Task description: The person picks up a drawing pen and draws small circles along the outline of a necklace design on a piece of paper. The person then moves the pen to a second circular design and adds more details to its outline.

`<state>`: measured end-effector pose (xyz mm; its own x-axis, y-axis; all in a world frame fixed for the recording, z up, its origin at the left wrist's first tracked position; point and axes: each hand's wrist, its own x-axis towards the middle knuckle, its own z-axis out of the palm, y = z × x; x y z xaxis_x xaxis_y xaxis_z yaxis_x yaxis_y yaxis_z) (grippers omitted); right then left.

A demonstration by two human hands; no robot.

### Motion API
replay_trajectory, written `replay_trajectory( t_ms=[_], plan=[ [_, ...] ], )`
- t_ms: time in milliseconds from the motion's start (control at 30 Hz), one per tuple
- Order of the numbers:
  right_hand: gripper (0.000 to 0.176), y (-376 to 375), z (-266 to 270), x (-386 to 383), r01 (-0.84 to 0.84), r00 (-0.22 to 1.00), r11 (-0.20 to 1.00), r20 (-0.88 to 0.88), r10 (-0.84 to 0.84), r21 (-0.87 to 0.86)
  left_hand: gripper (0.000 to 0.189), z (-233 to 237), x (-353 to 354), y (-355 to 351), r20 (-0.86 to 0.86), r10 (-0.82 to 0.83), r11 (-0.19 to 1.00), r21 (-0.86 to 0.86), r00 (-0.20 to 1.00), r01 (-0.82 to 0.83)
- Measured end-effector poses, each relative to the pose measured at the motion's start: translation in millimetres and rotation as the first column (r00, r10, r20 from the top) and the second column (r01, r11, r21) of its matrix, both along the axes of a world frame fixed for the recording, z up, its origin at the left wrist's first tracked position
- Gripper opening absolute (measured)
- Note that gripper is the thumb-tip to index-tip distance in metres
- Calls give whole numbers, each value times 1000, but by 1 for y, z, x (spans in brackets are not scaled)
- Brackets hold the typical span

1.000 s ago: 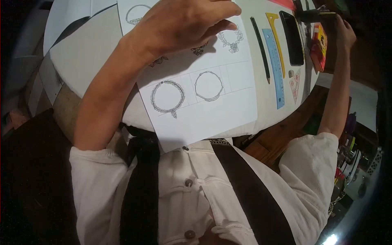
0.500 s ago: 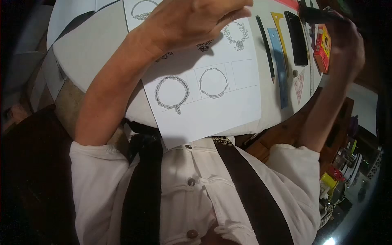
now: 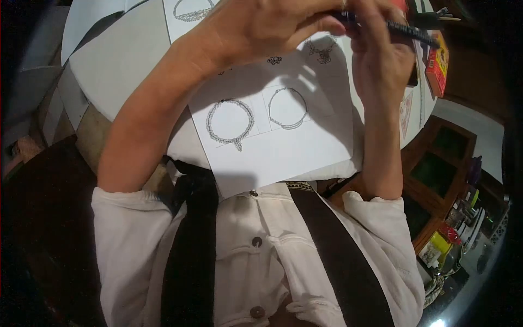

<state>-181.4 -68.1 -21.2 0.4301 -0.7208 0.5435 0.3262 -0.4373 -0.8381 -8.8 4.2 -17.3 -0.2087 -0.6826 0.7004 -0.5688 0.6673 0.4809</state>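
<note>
Head view shows our two hands close together over the far part of the sheet (image 3: pixel 305 147), with the pen (image 3: pixel 415 35) between them at a slant. Our right hand (image 3: pixel 384 68) has its fingers bent and closed around the pen's middle, and the pen's right end sticks out past them toward the box (image 3: pixel 437 68). Our left hand (image 3: pixel 253 30) reaches across from the left, palm turned down, its thumb curled and its tip right by the pen's left end; we cannot tell whether those fingers grip that end, as the far edge of the view cuts them off. The pen is above the table (image 3: pixel 117 68), at the far right of the sheet. Below our wrists, the sheet lies on the table with its near edge at our shirt (image 3: pixel 239 272). On its near part we see a beaded ring (image 3: pixel 249 117) with a small pendant, and to its right a thinner ring (image 3: pixel 306 109). More drawings lie farther off, some partly hidden by our left hand and arm. Right of our right wrist, a set square (image 3: pixel 405 113) lies on the table, and the red and yellow box is beyond it, at the far right. A wooden cabinet (image 3: pixel 463 133) is off to the right.
</note>
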Motion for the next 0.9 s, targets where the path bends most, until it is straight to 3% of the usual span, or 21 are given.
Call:
replay_trajectory(
  t_ms=[33, 133, 167, 333, 400, 467, 533, 667, 733, 900],
  plan=[
    [12, 2, 4, -11, 0, 990, 995, -140, 14, 97, 15, -4, -1, -3, -25, -31, 998, -51, 999, 30],
    [13, 11, 12, -11, 149, 980, 965, -164, -115, 213, 12, -5, -3, -1, -34, -9, 999, 36, 999, 10],
    [15, 20, 26, -11, 90, 993, 940, -102, -59, 330, 12, -4, -3, 0, -34, -9, 999, 38, 999, 11],
    [14, 16, 8, -10, 114, 989, 962, -117, -87, 249, 11, -6, -3, -2, -1, -1, 999, 42, 1000, 1],
    [15, 19, 14, -10, 134, 961, 961, -267, -66, 242, 11, -9, -5, -1, -52, -7, 997, 70, 999, 10],
    [17, 17, 11, -10, 169, 957, 963, -269, -109, 211, 10, -11, -9, -1, -101, -6, 995, 99, 995, 16],
    [17, 12, 7, -15, 96, 970, 979, -238, -52, 179, 8, -13, -13, -3, -262, -69, 988, 114, 963, 102],
    [15, 15, 11, -15, 151, 952, 978, -288, -104, 146, 8, -5, -6, 1, -108, -42, 990, 132, 993, 56],
    [13, 17, 13, -13, 112, 969, 978, -236, -69, 178, 10, -1, -6, 4, -145, -67, 964, 247, 987, 102],
    [11, 16, 12, -16, 55, 978, 984, -207, -19, 171, 13, -4, -8, 3, -290, -160, 910, 326, 944, 255]
  ],
)
